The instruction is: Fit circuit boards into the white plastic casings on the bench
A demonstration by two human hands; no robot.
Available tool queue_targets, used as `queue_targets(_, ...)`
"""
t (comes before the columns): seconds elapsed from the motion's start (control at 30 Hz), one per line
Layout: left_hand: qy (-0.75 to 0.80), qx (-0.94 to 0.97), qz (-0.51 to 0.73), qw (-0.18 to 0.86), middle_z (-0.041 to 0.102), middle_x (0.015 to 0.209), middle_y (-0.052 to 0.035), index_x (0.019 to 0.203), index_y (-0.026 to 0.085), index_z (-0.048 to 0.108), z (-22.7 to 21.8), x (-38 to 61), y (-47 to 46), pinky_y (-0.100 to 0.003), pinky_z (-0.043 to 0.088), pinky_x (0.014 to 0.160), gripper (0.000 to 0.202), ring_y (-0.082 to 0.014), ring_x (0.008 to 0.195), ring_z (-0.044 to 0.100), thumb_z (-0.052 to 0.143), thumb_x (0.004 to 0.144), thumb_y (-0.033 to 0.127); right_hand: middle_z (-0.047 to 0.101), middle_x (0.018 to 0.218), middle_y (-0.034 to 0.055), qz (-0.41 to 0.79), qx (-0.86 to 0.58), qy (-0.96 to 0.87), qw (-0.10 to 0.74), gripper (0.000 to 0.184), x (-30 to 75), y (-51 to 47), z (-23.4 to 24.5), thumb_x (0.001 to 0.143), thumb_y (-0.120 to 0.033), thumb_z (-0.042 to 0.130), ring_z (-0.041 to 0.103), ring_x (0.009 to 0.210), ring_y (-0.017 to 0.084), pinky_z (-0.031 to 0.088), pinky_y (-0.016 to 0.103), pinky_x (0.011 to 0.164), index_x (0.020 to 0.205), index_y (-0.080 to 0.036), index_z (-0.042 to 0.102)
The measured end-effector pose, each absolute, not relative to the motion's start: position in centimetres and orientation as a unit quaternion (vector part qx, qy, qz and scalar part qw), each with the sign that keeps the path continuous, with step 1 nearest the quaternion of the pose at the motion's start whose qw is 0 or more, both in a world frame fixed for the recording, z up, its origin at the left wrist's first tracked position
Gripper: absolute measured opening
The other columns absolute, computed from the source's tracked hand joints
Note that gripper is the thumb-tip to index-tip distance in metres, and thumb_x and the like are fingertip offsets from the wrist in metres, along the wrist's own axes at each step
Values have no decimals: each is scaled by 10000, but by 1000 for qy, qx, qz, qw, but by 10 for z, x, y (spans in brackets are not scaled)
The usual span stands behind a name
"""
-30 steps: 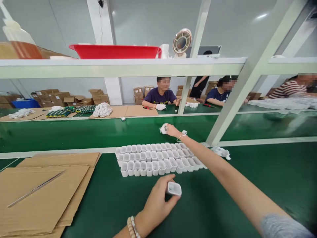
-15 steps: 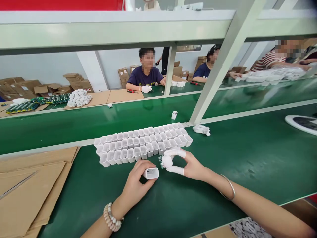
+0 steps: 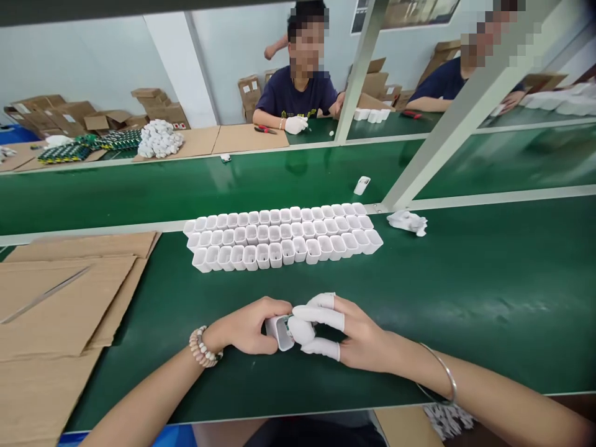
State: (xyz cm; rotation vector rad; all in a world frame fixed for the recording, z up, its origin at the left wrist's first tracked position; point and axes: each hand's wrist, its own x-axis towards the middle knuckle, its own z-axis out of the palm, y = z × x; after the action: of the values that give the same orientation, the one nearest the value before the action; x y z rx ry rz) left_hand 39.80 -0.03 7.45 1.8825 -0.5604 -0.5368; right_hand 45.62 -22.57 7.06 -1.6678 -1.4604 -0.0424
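Between the left hand (image 3: 246, 326) and the right hand (image 3: 365, 338), low in the head view and over the near part of the green worktop (image 3: 465, 279), a white casing (image 3: 280, 337) meets a white rounded piece (image 3: 302, 331) with a green board (image 3: 287, 323) on it. The work on this casing looks barely begun: the board is at the casing's mouth, while the rounded piece is outside it. How deep the board reaches is hard to tell.

Just beyond the hands, three rows of white casings (image 3: 263, 255) stand upright, mouths up. They show no rounded piece in them and so seem left to do, though small dark marks show inside some. Farther off, ahead of the right hand, a lone casing (image 3: 362, 185) lies tilted on a green strip (image 3: 186, 186); whether it is finished cannot be told.

The left hand is curled around the casing, thumb on the near side and fingers on the far side, its mouth turned rightward. The right hand is pinched nearly closed, its white finger covers (image 3: 321, 318) gripping the rounded piece from both sides.
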Motion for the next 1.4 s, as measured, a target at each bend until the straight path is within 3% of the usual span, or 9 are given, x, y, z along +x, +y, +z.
queue_targets(0.17, -229, 791, -229, 519, 511, 761, 9, 880, 119, 608, 74, 399, -2, -221, 350, 584, 250, -96, 619, 416, 520, 646, 99, 606, 967, 62, -11, -678, -572, 461, 477, 453, -223, 61, 899, -269, 622, 584, 810, 167, 506, 296, 701, 1349, -276, 464)
queue_targets(0.53, -194, 786, -229, 540, 560, 737, 10, 829, 125, 587, 75, 398, -1, -214, 359, 554, 180, -93, 593, 433, 522, 661, 117, 586, 943, 41, -3, -693, -555, 460, 579, 454, -224, 55, 874, -269, 659, 566, 768, 162, 502, 314, 687, 1397, -313, 414)
queue_targets(0.87, -167, 778, -255, 550, 567, 731, 14, 971, 117, 651, 80, 399, -3, -206, 359, 525, 326, -92, 580, 431, 530, 668, 117, 601, 939, 57, -49, -706, -565, 425, 569, 453, -224, 56, 893, -286, 632, 588, 787, 178, 517, 323, 677, 1411, -287, 397)
queue_targets(1.4, -142, 774, -254, 563, 539, 705, 29, 922, 121, 646, 80, 397, -4, -198, 336, 499, 277, -83, 564, 424, 536, 667, 115, 591, 936, 43, 23, -719, -550, 423, 557, 454, -225, 60, 895, -289, 628, 539, 737, 170, 495, 330, 656, 1404, -321, 404)
